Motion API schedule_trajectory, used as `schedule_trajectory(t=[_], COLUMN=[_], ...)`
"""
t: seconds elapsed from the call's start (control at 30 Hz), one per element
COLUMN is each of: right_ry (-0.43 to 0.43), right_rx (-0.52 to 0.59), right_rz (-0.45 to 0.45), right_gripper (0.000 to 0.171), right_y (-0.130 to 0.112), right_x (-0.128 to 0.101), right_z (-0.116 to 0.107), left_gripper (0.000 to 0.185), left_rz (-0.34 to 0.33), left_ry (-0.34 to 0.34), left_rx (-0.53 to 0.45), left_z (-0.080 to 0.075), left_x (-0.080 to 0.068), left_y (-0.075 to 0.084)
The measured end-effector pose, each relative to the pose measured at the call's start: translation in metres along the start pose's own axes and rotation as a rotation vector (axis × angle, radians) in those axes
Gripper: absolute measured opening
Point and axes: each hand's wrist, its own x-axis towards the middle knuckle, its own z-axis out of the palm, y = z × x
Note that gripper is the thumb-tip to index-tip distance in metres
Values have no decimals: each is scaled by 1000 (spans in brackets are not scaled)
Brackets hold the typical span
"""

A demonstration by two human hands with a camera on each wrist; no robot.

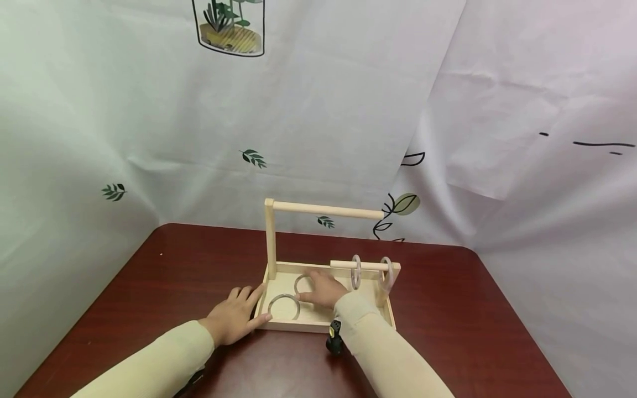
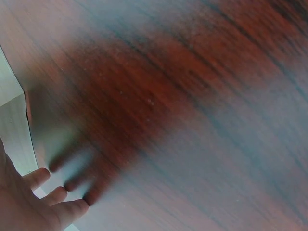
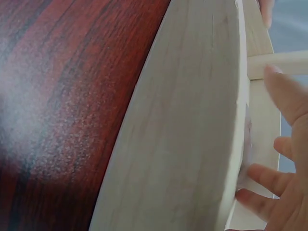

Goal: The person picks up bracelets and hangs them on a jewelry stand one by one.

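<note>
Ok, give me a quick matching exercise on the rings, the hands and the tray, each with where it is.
Things:
1. left hand
2. right hand
3. two hanging rings
4. near ring

Places:
a. on the low dowel
b. flat on the tray floor, front left
c. on the table against the tray's left edge
d. inside the tray, over another ring

Pairs: 1-c, 2-d, 3-a, 4-b

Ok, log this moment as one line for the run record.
left hand: steadies wooden tray at its left wall | right hand: on ring in tray | two rings on lower rod | one ring loose in tray
</note>
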Motion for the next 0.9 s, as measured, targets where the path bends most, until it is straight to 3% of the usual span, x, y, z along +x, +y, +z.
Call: schedule_trajectory(t=[0.43,0.9], right_ry=[28,21], right_rx=[-58,-61], right_rz=[71,152], right_gripper=[93,93], right_y=[7,4], right_x=[1,0], right_z=[7,7], left_gripper=[77,76], left_rz=[2,-10], left_ry=[23,16], left_rx=[19,22], left_z=[5,3], left_x=[2,0], left_y=[-2,-1])
